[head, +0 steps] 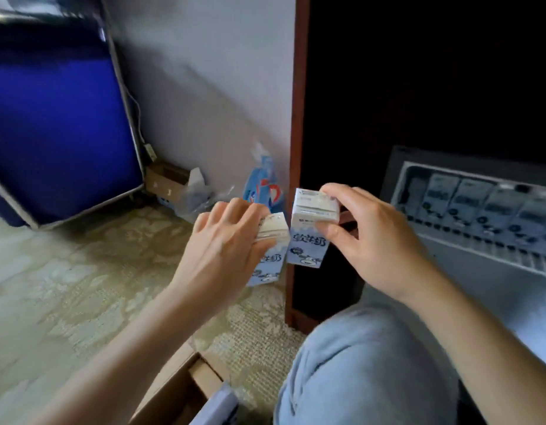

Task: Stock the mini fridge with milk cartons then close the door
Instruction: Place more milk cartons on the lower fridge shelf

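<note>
Near the middle of the view, two milk cartons are held side by side, just apart. The left carton (276, 230) is gripped round its top by the left hand (225, 240); the right carton (310, 240) is pinched at its top between thumb and fingers of the right hand (376, 243). The fridge (395, 167) stands open at three o'clock, with a row of cartons (480, 205) already on its wire shelf. The right carton could be dropped from so light a pinch, or the row knocked over if both are pushed in together. The shelf is smeared by blur, so free space cannot be judged; the fridge door cannot be made out, and the cardboard box (173, 391) at six o'clock is cut off.
</note>
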`<state>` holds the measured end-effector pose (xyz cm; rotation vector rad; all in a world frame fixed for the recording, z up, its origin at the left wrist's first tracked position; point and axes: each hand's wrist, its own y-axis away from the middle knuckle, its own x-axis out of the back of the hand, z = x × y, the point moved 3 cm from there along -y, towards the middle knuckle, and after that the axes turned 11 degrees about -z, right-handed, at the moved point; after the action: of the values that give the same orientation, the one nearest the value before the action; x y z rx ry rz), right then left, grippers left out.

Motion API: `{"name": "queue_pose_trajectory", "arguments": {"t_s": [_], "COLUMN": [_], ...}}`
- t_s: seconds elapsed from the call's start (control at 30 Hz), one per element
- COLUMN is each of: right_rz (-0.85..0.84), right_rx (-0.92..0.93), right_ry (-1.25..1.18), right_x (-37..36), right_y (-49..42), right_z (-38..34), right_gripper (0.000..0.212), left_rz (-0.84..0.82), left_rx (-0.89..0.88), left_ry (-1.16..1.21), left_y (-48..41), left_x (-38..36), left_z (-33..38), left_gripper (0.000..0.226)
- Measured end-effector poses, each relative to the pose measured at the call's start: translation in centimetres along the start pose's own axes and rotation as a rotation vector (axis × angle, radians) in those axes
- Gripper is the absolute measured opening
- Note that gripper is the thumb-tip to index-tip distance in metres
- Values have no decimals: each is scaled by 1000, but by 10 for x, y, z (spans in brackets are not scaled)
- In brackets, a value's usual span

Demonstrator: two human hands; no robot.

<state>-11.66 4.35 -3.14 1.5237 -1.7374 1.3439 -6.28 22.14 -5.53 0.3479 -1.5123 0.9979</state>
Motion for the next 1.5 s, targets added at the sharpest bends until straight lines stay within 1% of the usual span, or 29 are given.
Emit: {"name": "queue_pose_trajectory", "arguments": {"t_s": [0.07, 0.17, 0.23, 0.33, 0.43, 0.53, 0.63, 0.73, 0.9, 1.0, 1.1, 1.2, 1.3, 1.4, 1.5], "right_rz": [45, 105, 137, 154, 123, 64, 18, -27, -195, -268, -316, -273, -201, -164, -143], "right_rx": [-25, -87, -132, -211, -311, -432, -506, -547, -595, -659, -712, -778, -835, -870, -909], "right_ry": [35, 63, 97, 144, 150, 120, 90, 62, -59, -38, -20, -72, -111, -142, -204], "right_x": [23, 51, 67, 85, 96, 100, 95, 82, 53, 30, 5, -20, -42, -63, -83], "right_y": [14, 41, 60, 85, 105, 118, 123, 122, 115, 111, 108, 110, 108, 106, 108], "right_z": [18, 47, 66, 93, 120, 148, 178, 210, 260, 286, 307, 327, 340, 352, 362], "right_gripper": [39, 40, 41, 46, 51, 52, 46, 41, 36, 35, 31, 24, 22, 26, 35], "left_rz": [10, -21, -25, -12, -9, -156, -252, -356, -502, -615, -684, -716, -730, -722, -710], "left_rx": [-57, -161, -234, -332, -426, -475, -511, -487, -455, -425, -398, -338, -291, -278, -257], "left_ry": [24, 109, 133, 112, 51, 56, 56, 95, 104, 89, 86, 162, 244, 275, 310], "left_y": [-22, -49, -64, -86, -102, -117, -131, -143, -158, -167, -169, -168, -168, -165, -161], "left_x": [3, 2, -2, -14, -28, -50, -79, -110, -167, -204, -235, -261, -286, -307, -325], "left_z": [24, 68, 97, 135, 168, 194, 209, 215, 217, 218, 220, 219, 212, 206, 202], "left_gripper": [41, 50, 52, 48, 47, 47, 44, 40, 37, 34, 33, 34, 36, 36, 35]}}
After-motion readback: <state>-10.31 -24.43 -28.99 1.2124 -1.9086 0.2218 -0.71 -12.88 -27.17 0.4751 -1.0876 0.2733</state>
